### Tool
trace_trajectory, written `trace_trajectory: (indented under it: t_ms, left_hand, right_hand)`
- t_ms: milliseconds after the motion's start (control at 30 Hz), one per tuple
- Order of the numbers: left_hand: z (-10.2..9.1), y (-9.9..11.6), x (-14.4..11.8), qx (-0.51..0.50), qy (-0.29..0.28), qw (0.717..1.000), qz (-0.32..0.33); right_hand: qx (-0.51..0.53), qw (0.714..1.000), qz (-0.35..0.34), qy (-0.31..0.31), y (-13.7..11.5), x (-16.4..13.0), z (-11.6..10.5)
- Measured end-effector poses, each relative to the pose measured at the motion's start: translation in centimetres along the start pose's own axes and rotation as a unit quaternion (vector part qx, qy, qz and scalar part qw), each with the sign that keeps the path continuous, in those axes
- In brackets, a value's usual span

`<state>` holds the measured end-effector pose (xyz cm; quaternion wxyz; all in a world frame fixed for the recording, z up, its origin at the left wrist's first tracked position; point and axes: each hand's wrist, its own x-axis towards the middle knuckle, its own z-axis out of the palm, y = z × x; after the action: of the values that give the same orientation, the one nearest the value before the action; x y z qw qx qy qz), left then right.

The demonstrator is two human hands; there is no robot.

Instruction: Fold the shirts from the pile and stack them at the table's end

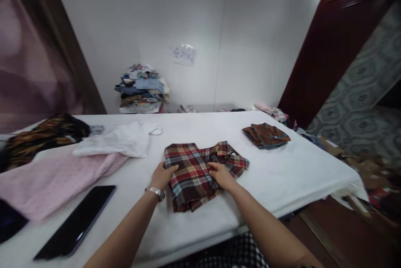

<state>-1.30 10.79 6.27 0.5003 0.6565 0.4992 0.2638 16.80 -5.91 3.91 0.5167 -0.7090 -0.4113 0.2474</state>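
A plaid shirt [191,172] in dark brown, red and cream lies partly folded on the white-covered table [225,126], its collar end towards the right. My left hand [162,176], with a bracelet at the wrist, grips the shirt's left edge, thumb on top and fingers underneath. On the shirt's right side, near the collar part, my right hand [222,176] pinches the fabric of the folded layer. The fingertips of both hands are partly hidden by the cloth.
A folded brown garment [266,135] lies at the right. To the left are a white garment [122,139], a pink cloth [59,176], a dark patterned garment [46,134] and a black phone [78,220]. A clothes pile [142,86] stands beyond the table by the wall.
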Motion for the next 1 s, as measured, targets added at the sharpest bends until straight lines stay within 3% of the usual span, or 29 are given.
trace_trajectory:
  t_ms: [67, 133, 267, 367, 567, 833, 1000]
  left_hand:
    - [-1.6, -1.8, -0.9, -0.005, -0.007, 0.999, -0.034]
    - [-2.0, -2.4, -1.7, -0.007, -0.018, 0.998, -0.055]
    - [-1.1, -0.8, -2.9, 0.024, -0.06, 0.996, -0.068]
    - [-0.4, 0.1, -3.3, 0.058, -0.086, 0.994, -0.036]
    - [0.0, -1.3, -2.7, 0.141, -0.048, 0.988, 0.038]
    - [-1.1, -2.4, -2.8, 0.107, -0.009, 0.994, 0.028]
    - [-1.5, -2.7, -2.7, 0.123, 0.011, 0.991, 0.057]
  right_hand:
    - [-0.02, 1.0, 0.003, -0.016, -0.1, 0.0, 1.6]
    - [-0.02, 1.0, 0.009, -0.014, -0.1, -0.1, 1.6]
    - [0.0, 0.999, 0.032, 0.025, -0.1, -0.6, -1.4]
    - [-0.017, 0.997, 0.052, 0.058, 0.7, -1.3, -3.0]
    - [0.005, 0.996, 0.054, 0.076, 1.8, -1.6, -2.2]
    - [0.068, 0.996, 0.05, 0.041, 0.9, -0.8, -0.6]
    - [0.133, 0.989, 0.048, 0.039, 0.8, -0.2, 0.4]
